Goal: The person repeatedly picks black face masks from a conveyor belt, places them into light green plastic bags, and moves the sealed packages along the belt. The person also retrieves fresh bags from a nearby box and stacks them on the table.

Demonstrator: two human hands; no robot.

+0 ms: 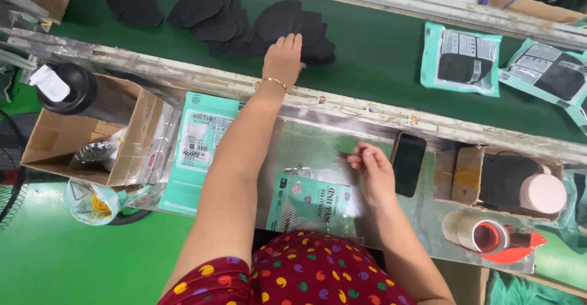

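A dark green conveyor belt [379, 48] is running across the upper half of the frame, carrying loose piles of black fabric face masks [287, 30] at upper centre and sealed teal-and-clear mask packets [460, 57] at upper right. Below it a shiny metal work shelf [306, 137] is crossing the middle of the frame.

The left hand [283, 57] is reaching out over the belt, fingers flat and spread on the nearest pile of masks, pressing rather than clenching; nothing is yet pinched between the fingers. This looks like the pick-up step of packing. The next move seems to call for separating one mask from the stack without dragging its neighbours.

The right hand [370, 170] is hovering at centre right over the shelf, fingertips loosely curled; whether it is gripping the edge of the empty teal plastic pouch [309, 198] lying just below it, I cannot tell.

A black smartphone [408, 163] is leaning just right of that hand. An open cardboard box [85, 137] is sitting at left, and a roll of clear tape in a red dispenser [489, 235] at lower right.
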